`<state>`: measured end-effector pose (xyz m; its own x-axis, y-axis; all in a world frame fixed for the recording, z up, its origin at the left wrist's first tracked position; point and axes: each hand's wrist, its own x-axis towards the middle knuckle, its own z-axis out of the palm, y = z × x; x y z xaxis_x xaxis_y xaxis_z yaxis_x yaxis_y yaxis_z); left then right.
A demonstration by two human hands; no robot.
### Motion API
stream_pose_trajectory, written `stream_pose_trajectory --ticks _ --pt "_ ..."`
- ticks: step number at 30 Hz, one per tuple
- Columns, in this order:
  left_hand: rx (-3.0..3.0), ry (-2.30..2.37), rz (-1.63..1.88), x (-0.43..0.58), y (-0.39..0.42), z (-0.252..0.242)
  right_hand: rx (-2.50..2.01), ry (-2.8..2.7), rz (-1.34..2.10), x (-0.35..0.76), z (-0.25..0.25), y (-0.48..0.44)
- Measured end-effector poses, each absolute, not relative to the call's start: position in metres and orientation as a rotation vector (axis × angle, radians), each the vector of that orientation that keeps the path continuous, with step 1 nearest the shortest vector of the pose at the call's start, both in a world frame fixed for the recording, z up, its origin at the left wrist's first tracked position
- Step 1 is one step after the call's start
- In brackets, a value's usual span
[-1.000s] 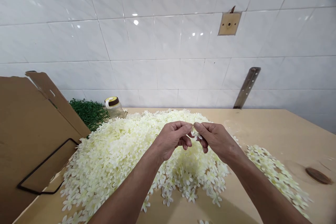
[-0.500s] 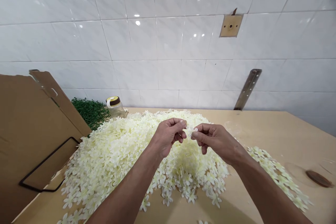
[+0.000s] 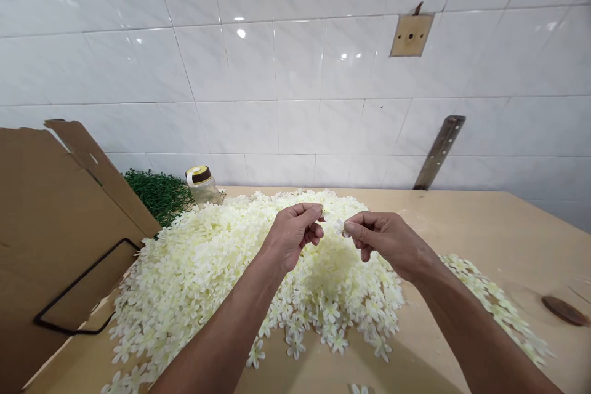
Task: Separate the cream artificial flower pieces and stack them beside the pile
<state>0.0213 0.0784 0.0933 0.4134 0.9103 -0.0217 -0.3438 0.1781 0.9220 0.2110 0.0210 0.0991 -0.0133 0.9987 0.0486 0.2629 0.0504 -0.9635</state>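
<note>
A big heap of cream-white fabric flowers (image 3: pixel 207 271) covers the middle of a light wooden table (image 3: pixel 471 221). Above the heap, my left hand (image 3: pixel 293 235) and my right hand (image 3: pixel 383 240) are raised close together. Each hand pinches thumb against forefinger. A small white flower piece (image 3: pixel 333 221) sits between the two sets of fingertips. How it is split between the hands is too small to make out.
A smaller strip of flowers (image 3: pixel 489 295) lies to the right. A brown cardboard box (image 3: pixel 50 221) stands at the left. Green artificial grass (image 3: pixel 159 194) and a clear jar with a brown lid (image 3: pixel 202 183) sit by the tiled wall. A dark knot (image 3: pixel 566 311) marks the table's right edge.
My hands have risen slightly and drawn a little apart, with the flower piece now stretched between the fingertips. The view has tilted a little.
</note>
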Motion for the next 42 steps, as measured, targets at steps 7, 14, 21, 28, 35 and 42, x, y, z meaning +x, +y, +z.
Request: stream_pose_trajectory --ticks 7,14,21,28,35,42 --pt "1.160 0.712 0.998 0.026 0.074 0.090 -1.412 -1.454 0.981 0.214 0.095 0.021" --pt "1.268 0.752 1.009 0.032 0.069 0.086 -1.398 -1.489 0.937 0.213 0.094 0.021" --pt "1.383 0.811 1.084 0.039 0.064 0.084 -1.328 -1.387 1.027 0.202 0.089 0.022" --pt "1.378 0.806 1.070 0.040 0.062 0.085 -1.302 -1.336 0.981 0.203 0.086 0.023" --pt "1.209 0.661 0.845 0.035 0.063 0.088 -1.318 -1.319 1.053 0.199 0.089 0.021" --pt "1.074 0.611 0.801 0.032 0.066 0.088 -1.332 -1.288 1.093 0.196 0.092 0.020"
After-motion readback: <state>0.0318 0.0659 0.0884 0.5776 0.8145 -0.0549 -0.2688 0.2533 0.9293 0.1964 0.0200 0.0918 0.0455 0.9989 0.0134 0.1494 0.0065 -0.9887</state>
